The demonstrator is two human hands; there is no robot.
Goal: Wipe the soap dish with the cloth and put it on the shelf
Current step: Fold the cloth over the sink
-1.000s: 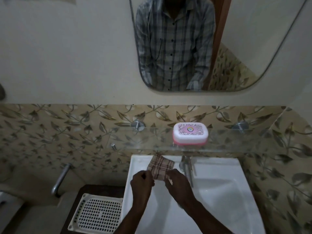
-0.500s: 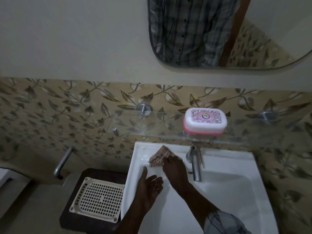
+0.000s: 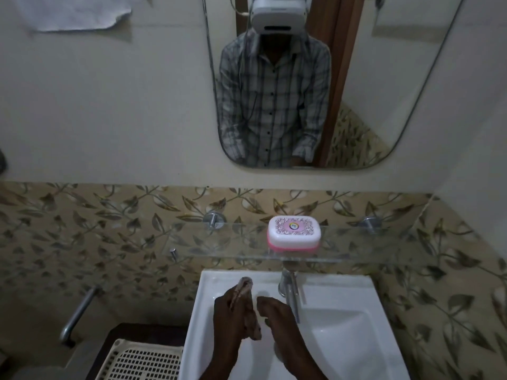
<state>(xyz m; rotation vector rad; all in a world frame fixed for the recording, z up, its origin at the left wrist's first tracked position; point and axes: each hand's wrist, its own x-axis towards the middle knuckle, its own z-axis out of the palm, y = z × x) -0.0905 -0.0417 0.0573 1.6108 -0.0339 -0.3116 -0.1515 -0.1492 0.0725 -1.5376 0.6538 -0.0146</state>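
A pink and white soap dish (image 3: 294,235) with its lid on stands on the glass shelf (image 3: 219,246) above the sink. Below it, over the sink's left side, my left hand (image 3: 231,314) grips a checked cloth (image 3: 245,293) that sticks out above the fingers and hangs down beside the palm. My right hand (image 3: 275,315) is just to the right of the cloth, fingers loosely curled, with a small gap between it and the cloth. Both hands are well below the shelf.
A white sink (image 3: 343,333) with a chrome tap (image 3: 289,293) lies under the shelf. A cream perforated tray (image 3: 137,362) sits on a dark stand at the lower left, near a metal wall pipe (image 3: 79,314). A mirror (image 3: 315,86) hangs above.
The cloth lay on the sink's rim under my right hand; now my left hand holds it up and my right hand has come off it. The view tilted upward.
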